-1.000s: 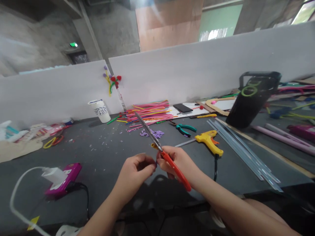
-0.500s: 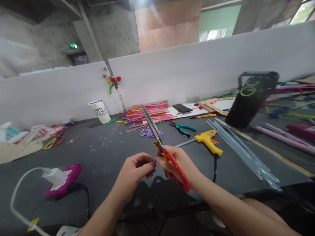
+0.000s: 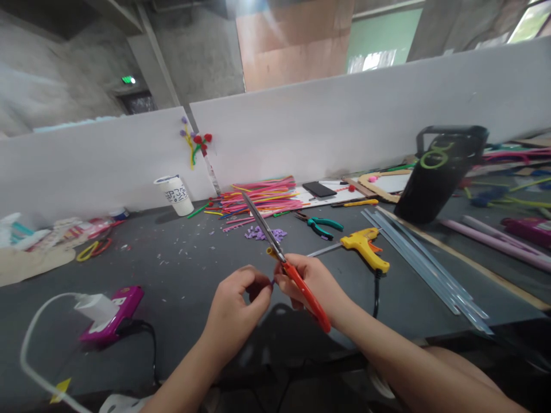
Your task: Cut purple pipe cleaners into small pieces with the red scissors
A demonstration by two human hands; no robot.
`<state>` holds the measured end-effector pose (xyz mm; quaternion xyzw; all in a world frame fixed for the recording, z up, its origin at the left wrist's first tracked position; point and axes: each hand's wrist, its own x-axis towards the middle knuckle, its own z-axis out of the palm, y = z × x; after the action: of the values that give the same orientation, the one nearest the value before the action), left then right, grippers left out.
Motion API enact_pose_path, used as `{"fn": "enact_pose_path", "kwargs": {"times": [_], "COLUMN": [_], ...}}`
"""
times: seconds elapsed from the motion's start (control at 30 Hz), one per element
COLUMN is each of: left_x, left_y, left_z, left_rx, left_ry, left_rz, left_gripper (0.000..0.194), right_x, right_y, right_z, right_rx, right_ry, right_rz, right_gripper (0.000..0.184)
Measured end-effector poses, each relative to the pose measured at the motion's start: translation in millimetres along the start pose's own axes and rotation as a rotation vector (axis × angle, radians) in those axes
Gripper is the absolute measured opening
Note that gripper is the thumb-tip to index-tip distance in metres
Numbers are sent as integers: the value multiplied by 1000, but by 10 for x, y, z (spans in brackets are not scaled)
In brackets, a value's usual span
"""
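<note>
My right hand [image 3: 312, 281] is wrapped round red-handled scissors [image 3: 303, 292], blades pointing up and away to the left. A small yellow-brown tip [image 3: 270, 252] sticks out beside the blades; what it belongs to is hidden. My left hand [image 3: 241, 304] is closed in a pinch, thumb against fingers, on a tiny purple piece [image 3: 272, 282] of fuzzy stem. This piece sits between both hands' fingertips, so I cannot tell whether the right fingers grip it too. Past the scissors lies a small heap of purple pieces [image 3: 262, 233].
Colourful pipe cleaners [image 3: 258, 198] lie behind the heap. To the right are teal pliers [image 3: 322, 225], a yellow glue gun [image 3: 365, 246], clear glue sticks [image 3: 422, 264] and a black bottle [image 3: 434, 183]. A paper cup [image 3: 175, 196] and a magenta power strip [image 3: 114, 315] stand left.
The scissors have tilted slightly, their tips shifting left and a little nearer. My left fingers have curled into a rounder pinch, still at the purple piece.
</note>
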<state>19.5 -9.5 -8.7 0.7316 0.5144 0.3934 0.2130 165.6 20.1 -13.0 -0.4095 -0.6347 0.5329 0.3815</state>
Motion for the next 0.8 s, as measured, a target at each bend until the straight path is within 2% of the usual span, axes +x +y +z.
{"fn": "enact_pose_path", "kwargs": {"times": [0.1,0.2,0.27,0.37,0.47,0.53,0.67,0.8], "left_x": [8,31,49,65,61,54,39,25], "left_y": [-19,-45,-54,-56,-61,-67,-60,-24], "left_z": [-13,-45,-63,-67,-48,-36,-41,-58], "left_rx": [22,14,-97,-348,-515,-549,-432,-133], "left_ry": [-27,-28,-43,-143,-223,-221,-119,24], "left_rz": [-3,-84,-173,-291,-356,-370,-322,-123], "left_gripper": [10,17,23,18,11,9,8,9], "right_x": [-7,-5,1,5,5,9,38,71], "right_y": [-12,-39,-49,-44,-30,-25,-4,49], "right_z": [-17,-41,-52,-52,-43,-41,-57,-83], "right_rx": [17,35,40,28,39,43,78,138], "right_ry": [5,-14,-35,-71,-87,-74,-19,-14], "right_rz": [6,40,64,70,54,57,60,46], "right_gripper": [3,2,1,2,3,3,10,16]}}
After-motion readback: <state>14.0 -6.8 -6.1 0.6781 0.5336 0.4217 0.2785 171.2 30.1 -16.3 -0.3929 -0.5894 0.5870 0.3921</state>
